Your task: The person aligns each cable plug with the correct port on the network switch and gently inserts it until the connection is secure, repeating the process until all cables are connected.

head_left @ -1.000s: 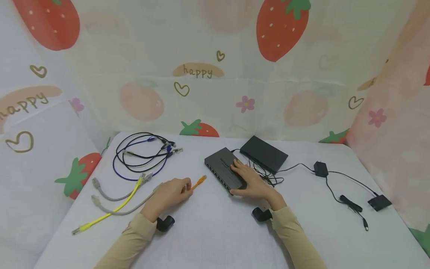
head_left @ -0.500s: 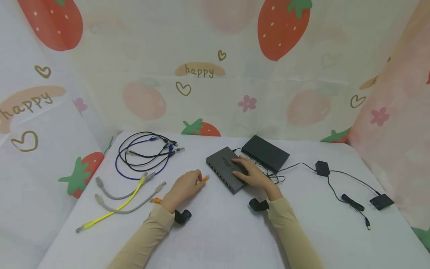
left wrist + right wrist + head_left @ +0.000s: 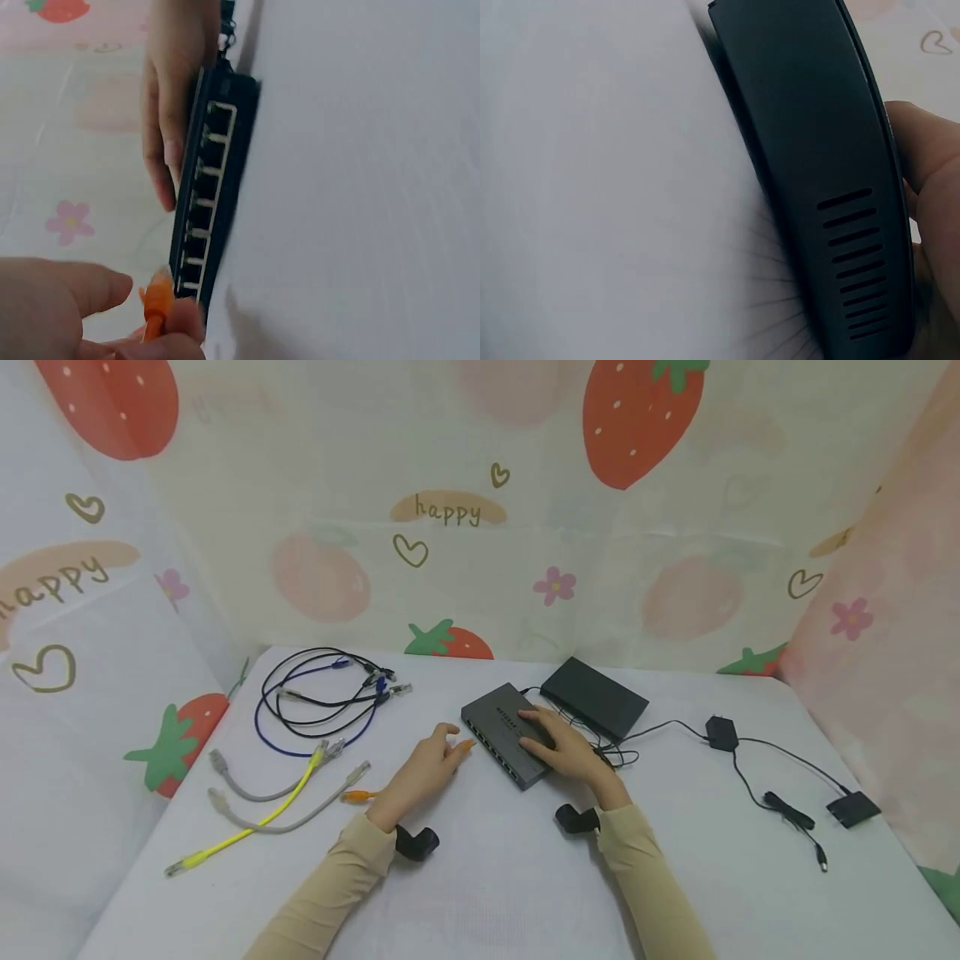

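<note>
My left hand (image 3: pixel 423 767) pinches an orange network cable (image 3: pixel 360 796) near one plug; the cable's other end shows behind the wrist. In the left wrist view the orange plug (image 3: pixel 157 300) is right beside the near end of the switch's port row; whether it touches cannot be told. The dark grey NETGEAR network switch (image 3: pixel 493 714) lies angled on the table, its row of ports (image 3: pixel 206 187) facing left. On its top rests my right hand (image 3: pixel 564 747), fingers loosely spread. The right wrist view shows the switch's vented side (image 3: pixel 855 255) beside the right hand (image 3: pixel 937 180).
Behind the switch lies a second black box (image 3: pixel 595 697) with a thin tangled lead. Farther right are a black power adapter (image 3: pixel 722 733) and another adapter (image 3: pixel 852 809). Grey cables (image 3: pixel 300 827), a yellow cable (image 3: pixel 281 810) and coiled black and blue cables (image 3: pixel 318 727) lie left.
My left hand has moved right with the orange cable, bringing its plug closer to the switch's ports. My right hand has shifted slightly on the switch.
</note>
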The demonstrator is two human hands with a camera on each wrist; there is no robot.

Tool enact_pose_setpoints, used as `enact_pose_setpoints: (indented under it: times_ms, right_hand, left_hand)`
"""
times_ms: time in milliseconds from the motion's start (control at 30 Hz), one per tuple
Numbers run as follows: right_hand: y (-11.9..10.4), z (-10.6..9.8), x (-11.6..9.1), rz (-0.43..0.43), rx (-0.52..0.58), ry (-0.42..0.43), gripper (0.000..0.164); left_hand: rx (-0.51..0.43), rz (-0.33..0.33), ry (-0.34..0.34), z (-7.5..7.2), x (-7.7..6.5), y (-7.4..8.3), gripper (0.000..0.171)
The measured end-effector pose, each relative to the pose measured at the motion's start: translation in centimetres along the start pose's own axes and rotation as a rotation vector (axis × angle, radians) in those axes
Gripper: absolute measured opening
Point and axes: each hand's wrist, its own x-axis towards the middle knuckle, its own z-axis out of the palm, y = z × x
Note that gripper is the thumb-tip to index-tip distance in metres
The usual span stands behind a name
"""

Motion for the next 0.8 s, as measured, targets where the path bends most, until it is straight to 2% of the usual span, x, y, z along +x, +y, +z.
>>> enact_pose_setpoints:
  times_ms: [100,167,200,267,367,433,500,567,800]
  right_hand:
    - [-0.1,0.0,0.0,-0.007,-0.009,0.002,0.053]
    - [0.0,0.1,0.0,-0.002,-0.016,0.005,0.053]
    - [0.0,0.1,0.0,0.001,-0.018,0.007,0.052]
    - [-0.1,0.1,0.0,0.0,-0.024,0.009,0.052]
    - [-0.1,0.2,0.0,0.008,-0.024,0.009,0.052]
    - [-0.1,0.1,0.0,0.005,-0.023,0.009,0.052]
    - [-0.1,0.1,-0.1,0.005,-0.021,0.008,0.053]
    - [-0.1,0.1,-0.1,-0.004,-0.024,0.01,0.053]
    - [-0.2,0.0,-0.2,0.002,-0.019,0.014,0.053]
  left_hand:
    - [-0.036,-0.017,0.013,0.2,0.0,0.0,0.038]
    - [-0.117,-0.019,-0.014,0.3,0.1,0.0,0.038]
    - [-0.189,-0.028,-0.047,0.4,0.2,0.0,0.039]
    - [-0.406,-0.069,-0.147,0.5,0.3,0.0,0.042]
    - [-0.737,-0.201,-0.32,0.7,0.3,0.0,0.049]
    - [-0.865,-0.275,-0.409,0.9,0.3,0.1,0.053]
    - [-0.888,-0.305,-0.473,1.2,0.2,0.2,0.055]
    - [-0.875,-0.302,-0.51,1.6,0.1,0.3,0.054]
    - [-0.787,-0.275,-0.519,3.0,-0.4,0.3,0.042]
